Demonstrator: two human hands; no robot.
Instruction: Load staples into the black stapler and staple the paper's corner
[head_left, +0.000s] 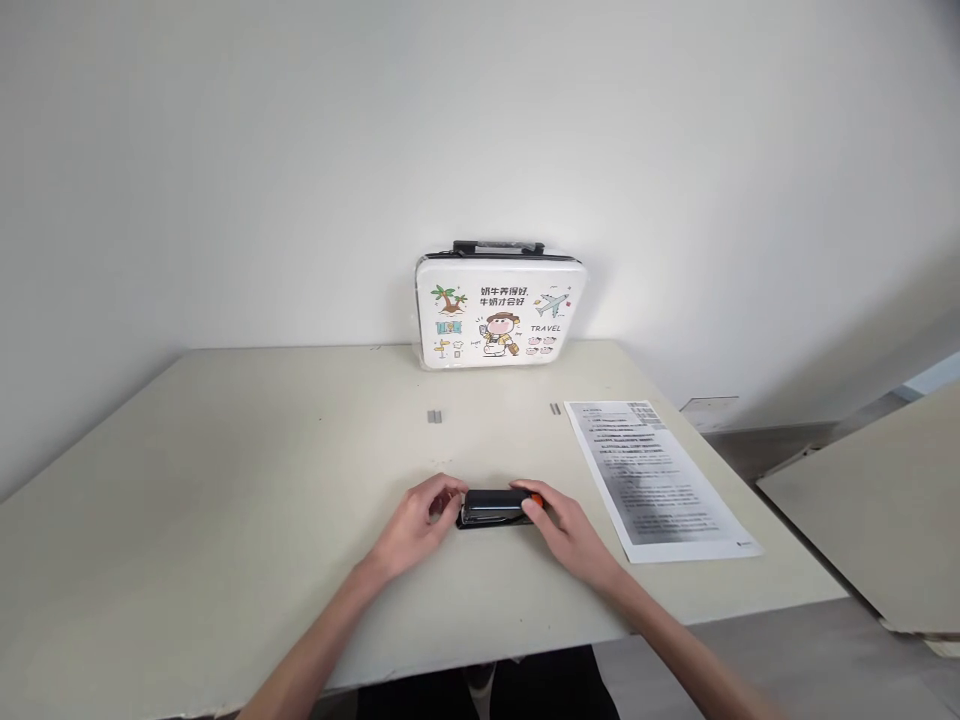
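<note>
A black stapler (491, 506) lies lengthwise on the table, between my two hands. My right hand (566, 525) grips its right end, where an orange part shows beside the thumb. At the stapler's left end, the thumb and fingers of my left hand (416, 520) are bent round and pinch the tip. Part of that pinch is hidden by the fingers. Beyond the stapler lie a small grey block of staples (435, 417) and, further right, a thinner strip of staples (555, 408).
Against the wall stands a white case (502, 310) with cartoon prints and a black handle. A printed sheet of paper (660, 485) lies on the pale table (225, 480) to the right. Past the table's right edge is another light panel (870, 510).
</note>
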